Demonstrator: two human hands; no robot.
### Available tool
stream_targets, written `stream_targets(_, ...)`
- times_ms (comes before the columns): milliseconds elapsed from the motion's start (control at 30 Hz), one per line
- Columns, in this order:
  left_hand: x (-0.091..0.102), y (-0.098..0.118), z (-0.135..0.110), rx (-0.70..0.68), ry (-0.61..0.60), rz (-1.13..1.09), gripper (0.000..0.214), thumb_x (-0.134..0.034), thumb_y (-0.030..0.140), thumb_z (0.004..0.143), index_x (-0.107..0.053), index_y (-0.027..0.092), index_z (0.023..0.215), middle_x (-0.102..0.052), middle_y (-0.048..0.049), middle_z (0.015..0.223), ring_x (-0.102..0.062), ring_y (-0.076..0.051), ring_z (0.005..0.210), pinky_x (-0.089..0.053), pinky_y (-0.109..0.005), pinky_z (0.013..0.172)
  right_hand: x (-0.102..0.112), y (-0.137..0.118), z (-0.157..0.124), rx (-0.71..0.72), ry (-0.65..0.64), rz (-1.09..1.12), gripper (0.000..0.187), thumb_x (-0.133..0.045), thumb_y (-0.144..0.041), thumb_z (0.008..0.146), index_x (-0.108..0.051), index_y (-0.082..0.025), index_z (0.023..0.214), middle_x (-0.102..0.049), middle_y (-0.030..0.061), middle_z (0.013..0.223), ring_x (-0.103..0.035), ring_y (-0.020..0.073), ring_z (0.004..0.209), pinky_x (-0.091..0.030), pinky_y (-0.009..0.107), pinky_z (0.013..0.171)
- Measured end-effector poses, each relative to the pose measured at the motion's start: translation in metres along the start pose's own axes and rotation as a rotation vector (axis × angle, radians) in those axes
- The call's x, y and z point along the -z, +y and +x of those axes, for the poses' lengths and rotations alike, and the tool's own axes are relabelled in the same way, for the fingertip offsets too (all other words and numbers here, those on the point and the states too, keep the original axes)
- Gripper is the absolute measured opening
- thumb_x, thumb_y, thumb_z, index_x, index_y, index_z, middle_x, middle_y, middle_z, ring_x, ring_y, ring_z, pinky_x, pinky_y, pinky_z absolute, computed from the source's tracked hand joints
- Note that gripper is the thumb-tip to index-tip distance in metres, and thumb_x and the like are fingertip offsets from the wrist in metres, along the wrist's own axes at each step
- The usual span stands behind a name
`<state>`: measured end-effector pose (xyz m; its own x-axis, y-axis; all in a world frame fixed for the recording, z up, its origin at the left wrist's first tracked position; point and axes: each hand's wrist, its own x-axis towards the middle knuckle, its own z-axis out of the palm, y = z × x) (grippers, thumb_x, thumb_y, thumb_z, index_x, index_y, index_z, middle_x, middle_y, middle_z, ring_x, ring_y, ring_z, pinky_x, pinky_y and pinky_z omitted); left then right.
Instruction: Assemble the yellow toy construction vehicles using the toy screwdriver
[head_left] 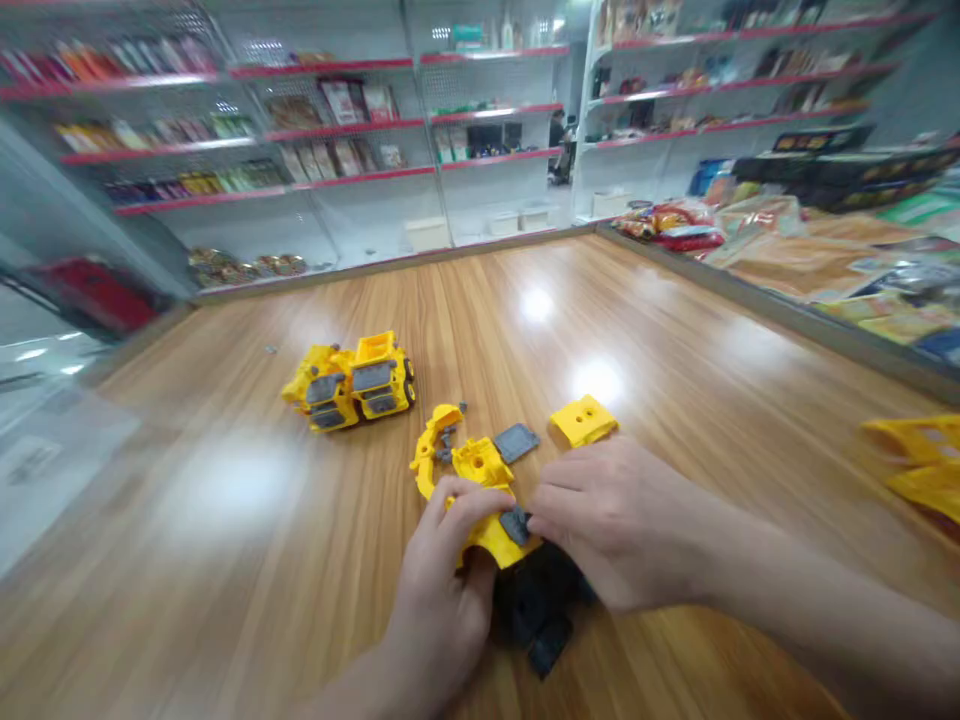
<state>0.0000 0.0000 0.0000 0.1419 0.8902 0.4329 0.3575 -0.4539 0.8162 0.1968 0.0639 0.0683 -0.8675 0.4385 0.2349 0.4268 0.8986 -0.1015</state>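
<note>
1. At the near middle of the worktop (225, 520), grips a yellow toy body (487, 540) with the left hand (439, 600), fingers (469, 500) curled over its top and closed on it, seemingly to steady it against the surface.
2. Presses in from the opposite side with the right hand (615, 520), fingers (551, 515) narrowed to a pinch on a small grey part (516, 523) sitting on that body. Reads as a 2-sided hold, so neither piece slips.
3. Has a black piece (536, 615) directly beneath, touching the body and partly hidden by both hands.
4. Just beyond the fingers, has 4 loose pieces lying within easy reach: a curved yellow arm (427, 450), a yellow block (480, 462), a grey plate (516, 442) and a holed yellow block (583, 420).
5. Farther left, well apart from the loose pieces, shows a yellow toy truck (351, 385) standing whole.
6. At the right edge, shows more yellow parts (919, 465), out of the way. Behind, only blurred shelves (337, 125) of goods.
</note>
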Motion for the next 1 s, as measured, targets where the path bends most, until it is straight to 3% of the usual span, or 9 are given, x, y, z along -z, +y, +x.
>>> stream_targets(200,0.001,0.005,0.0,-0.014,-0.007,-0.013,0.049,-0.045,-0.006,0.082,-0.055,0.029,0.116,-0.05,-0.0031,0.104,-0.053,-0.018,0.097,-0.046,-0.032,0.083,0.008,-0.003,-0.002,-0.009,-0.007,0.088,0.006,-0.052,-0.019,0.086,-0.059,-0.018,0.087,-0.063,0.0036,0.079,-0.053,0.0177,0.067,-0.029,0.032,0.057)
stream_targets(567,0.004,0.017,0.003,-0.02,-0.036,-0.003,0.04,-0.066,0.013,0.082,-0.051,0.024,0.117,-0.049,-0.0051,0.106,-0.052,-0.02,0.097,-0.047,-0.033,0.082,0.008,-0.003,-0.003,0.014,0.017,0.082,0.006,-0.053,-0.016,0.085,-0.058,-0.018,0.083,-0.062,0.003,0.075,-0.05,0.0171,0.063,-0.027,0.032,0.055)
stream_targets(700,0.002,0.012,0.002,-0.023,-0.001,0.015,0.036,-0.066,0.013,0.083,-0.053,0.025,0.114,-0.049,-0.0046,0.103,-0.053,-0.019,0.095,-0.048,-0.033,0.081,0.008,-0.004,-0.003,0.03,0.069,0.155,0.005,-0.053,-0.013,0.084,-0.057,-0.017,0.085,-0.061,0.0026,0.076,-0.051,0.0163,0.065,-0.031,0.031,0.057)
stream_targets(900,-0.002,0.008,0.002,-0.097,0.042,0.04,0.035,-0.066,0.008,0.08,-0.054,0.023,0.109,-0.046,-0.0044,0.1,-0.053,-0.018,0.09,-0.05,-0.031,0.075,0.006,-0.006,-0.002,0.099,0.112,0.108,0.019,-0.052,-0.014,0.085,-0.053,-0.019,0.067,-0.054,-0.0004,0.061,-0.043,0.0142,0.054,-0.023,0.032,0.052)
stream_targets(1000,-0.002,0.008,0.001,-0.109,0.055,0.057,0.037,-0.067,0.008,0.078,-0.054,0.023,0.108,-0.046,-0.0046,0.1,-0.054,-0.019,0.09,-0.05,-0.031,0.076,0.006,-0.007,-0.001,0.08,0.1,0.103,0.017,-0.051,-0.015,0.087,-0.055,-0.018,0.07,-0.056,0.0005,0.063,-0.045,0.0146,0.055,-0.024,0.032,0.052)
